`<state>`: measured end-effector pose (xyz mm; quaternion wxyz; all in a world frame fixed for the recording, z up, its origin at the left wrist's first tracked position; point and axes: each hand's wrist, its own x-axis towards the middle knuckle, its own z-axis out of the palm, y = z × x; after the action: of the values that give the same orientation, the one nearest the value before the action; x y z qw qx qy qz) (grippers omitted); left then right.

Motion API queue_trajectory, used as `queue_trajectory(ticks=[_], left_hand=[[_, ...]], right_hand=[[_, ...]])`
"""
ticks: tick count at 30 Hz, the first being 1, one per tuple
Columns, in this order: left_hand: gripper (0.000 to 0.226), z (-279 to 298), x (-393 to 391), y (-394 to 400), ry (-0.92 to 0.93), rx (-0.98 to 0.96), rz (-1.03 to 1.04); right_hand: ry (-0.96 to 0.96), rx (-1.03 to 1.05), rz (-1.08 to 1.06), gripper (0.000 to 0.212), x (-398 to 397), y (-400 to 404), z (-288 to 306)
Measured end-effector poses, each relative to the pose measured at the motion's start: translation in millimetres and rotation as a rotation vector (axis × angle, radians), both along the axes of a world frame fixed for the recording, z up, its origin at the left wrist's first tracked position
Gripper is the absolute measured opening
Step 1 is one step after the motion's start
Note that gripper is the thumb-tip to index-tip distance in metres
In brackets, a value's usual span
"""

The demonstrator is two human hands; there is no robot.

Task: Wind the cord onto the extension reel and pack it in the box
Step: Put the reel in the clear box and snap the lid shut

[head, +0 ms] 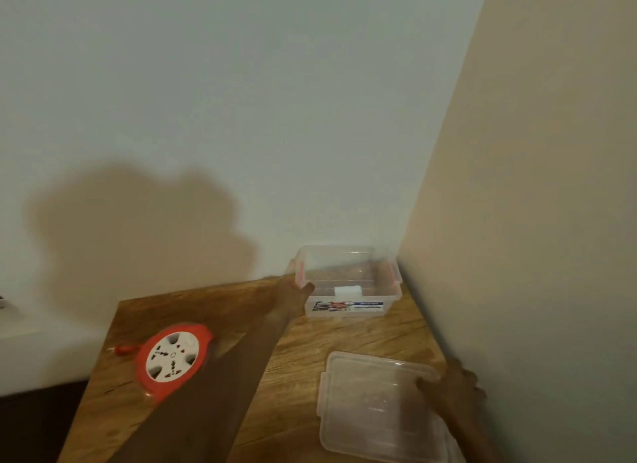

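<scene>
A round red extension reel [172, 357] with a white socket face lies flat on the wooden table [293, 352] at the left; a red plug end sticks out at its left. A clear plastic box [348, 286] with red clips stands open in the far corner. My left hand [296, 286] reaches across the table and grips the box's left rim. The clear lid [375, 404] lies flat near the right front. My right hand [455, 380] holds the lid's right edge, thumb on top.
Walls close the table in behind and on the right, meeting right behind the box. The table's left edge drops off to a white ledge [38, 345] and dark floor. A white label lies inside the box.
</scene>
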<state>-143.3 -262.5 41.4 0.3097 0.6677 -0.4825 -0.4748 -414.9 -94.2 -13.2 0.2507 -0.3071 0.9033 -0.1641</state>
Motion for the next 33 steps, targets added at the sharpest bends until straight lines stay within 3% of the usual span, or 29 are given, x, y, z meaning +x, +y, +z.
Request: queue_trajectory(ticks=[3, 7, 10, 17, 27, 33], left_hand=[[0.047, -6, -9, -3, -0.03, 0.045, 0.03], [0.042, -12, -16, -5, 0.078, 0.119, 0.119], [0.038, -14, -18, -3, 0.172, 0.146, 0.195], [0.031, -14, -12, 3, 0.131, 0.106, 0.2], [0.035, -20, -12, 1, 0.176, 0.146, 0.159], [0.042, -21, -8, 12, 0.286, 0.157, 0.165]], right_hand=[[0.037, 0.163, 0.167, 0.061, -22, 20, -10], [-0.095, -0.08, 0.175, 0.03, -25, 28, -18], [-0.221, -0.131, 0.103, 0.032, -26, 24, -18], [-0.325, -0.168, 0.132, 0.021, -29, 11, -22], [-0.458, -0.234, 0.083, 0.029, -27, 14, -17], [-0.757, -0.339, -0.041, 0.019, -23, 6, -3]])
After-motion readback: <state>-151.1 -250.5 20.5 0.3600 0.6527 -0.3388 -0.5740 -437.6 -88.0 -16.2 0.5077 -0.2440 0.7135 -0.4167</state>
